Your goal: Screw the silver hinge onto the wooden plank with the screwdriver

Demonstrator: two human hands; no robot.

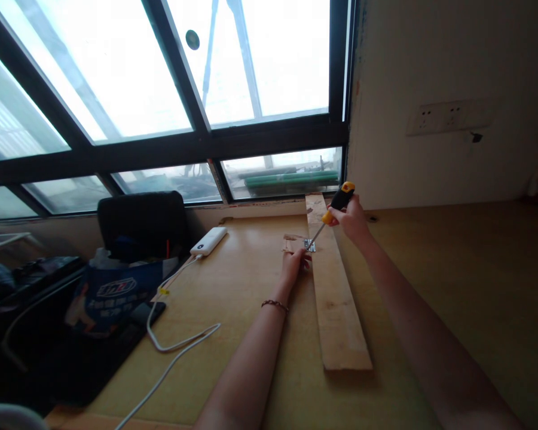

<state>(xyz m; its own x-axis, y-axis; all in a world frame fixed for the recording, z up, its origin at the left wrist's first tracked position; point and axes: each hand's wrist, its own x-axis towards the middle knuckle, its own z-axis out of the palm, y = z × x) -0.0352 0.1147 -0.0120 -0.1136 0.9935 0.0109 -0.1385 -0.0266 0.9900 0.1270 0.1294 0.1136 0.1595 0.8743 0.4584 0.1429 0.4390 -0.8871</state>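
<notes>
My right hand [353, 220] is wrapped around the handle of the screwdriver [342, 198], whose long axis slants: handle up to the right, tip down-left at the metal plate [312, 246] on the board's left edge. The board [336, 304] lies lengthwise on the tabletop [246, 286], far end towards the window [278, 128]. My left hand [295, 263] bunches beside the plate; I can't tell whether it's gripping anything.

White power bank [209, 241], blue bag [112, 295]
</notes>
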